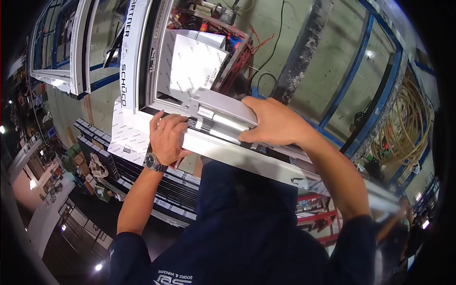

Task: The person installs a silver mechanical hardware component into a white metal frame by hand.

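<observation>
A white aluminium window frame (pixel 209 146) runs across in front of my body, its corner at the upper left. My left hand (pixel 167 135), with a ring and a metal watch, is wrapped over this frame near the corner, fingers on its top edge and thumb underneath. My right hand (pixel 275 122) grips the right end of a short silver aluminium profile piece (pixel 228 108), fingers over its far side and thumb on the near side. The piece lies along the frame's channel, its hollow, ribbed left end facing my left hand. Its underside contact is hidden.
Beyond the frame stands a red tool tray (pixel 237 61) with tools and printed white sheeting (pixel 192 64). Blue metal racks (pixel 349 71) and coiled hose (pixel 403 118) are on the right. Stacked dark profiles (pixel 156 199) lie below left. Another person's arm (pixel 394 221) shows blurred at lower right.
</observation>
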Tool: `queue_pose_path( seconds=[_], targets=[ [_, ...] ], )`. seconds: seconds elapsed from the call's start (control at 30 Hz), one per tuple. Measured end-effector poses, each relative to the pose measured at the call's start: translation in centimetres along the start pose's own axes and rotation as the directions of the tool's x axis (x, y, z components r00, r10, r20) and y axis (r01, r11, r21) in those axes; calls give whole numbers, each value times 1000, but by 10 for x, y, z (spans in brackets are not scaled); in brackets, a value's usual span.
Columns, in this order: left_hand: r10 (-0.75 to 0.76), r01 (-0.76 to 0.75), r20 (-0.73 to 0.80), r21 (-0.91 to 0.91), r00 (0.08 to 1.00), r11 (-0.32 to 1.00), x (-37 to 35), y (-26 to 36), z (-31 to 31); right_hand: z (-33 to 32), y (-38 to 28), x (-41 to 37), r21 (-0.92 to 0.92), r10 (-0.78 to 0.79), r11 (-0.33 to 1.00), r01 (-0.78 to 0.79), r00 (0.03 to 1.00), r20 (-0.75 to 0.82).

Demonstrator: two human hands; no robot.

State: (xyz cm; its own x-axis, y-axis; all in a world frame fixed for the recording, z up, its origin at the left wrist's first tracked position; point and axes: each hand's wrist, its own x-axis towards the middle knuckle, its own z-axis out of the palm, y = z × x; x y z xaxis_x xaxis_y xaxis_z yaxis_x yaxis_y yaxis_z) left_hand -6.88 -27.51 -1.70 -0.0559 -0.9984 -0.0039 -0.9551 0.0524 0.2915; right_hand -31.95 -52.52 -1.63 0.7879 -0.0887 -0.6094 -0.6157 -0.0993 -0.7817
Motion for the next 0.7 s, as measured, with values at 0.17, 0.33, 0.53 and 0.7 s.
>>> queue_pose_path(
  seconds=[0.17,0.33,0.53,0.7],
  targets=[
    [7,-6,63,-22,998,1000,-1,0,-4,8,-17,-9,-60,106,993,-106,994,6],
    [-147,104,-68,-435,987,894,12,4,-29,10,-31,-12,-90,101,991,-101,995,1],
    [-37,287,384,-618,923,732,66,-40,-45,10,-26,-9,-45,83,996,-82,996,23],
    [209,350,568,-714,796,607,102,-63,-20,15,-15,-8,7,114,993,-114,993,-26]
  ],
)
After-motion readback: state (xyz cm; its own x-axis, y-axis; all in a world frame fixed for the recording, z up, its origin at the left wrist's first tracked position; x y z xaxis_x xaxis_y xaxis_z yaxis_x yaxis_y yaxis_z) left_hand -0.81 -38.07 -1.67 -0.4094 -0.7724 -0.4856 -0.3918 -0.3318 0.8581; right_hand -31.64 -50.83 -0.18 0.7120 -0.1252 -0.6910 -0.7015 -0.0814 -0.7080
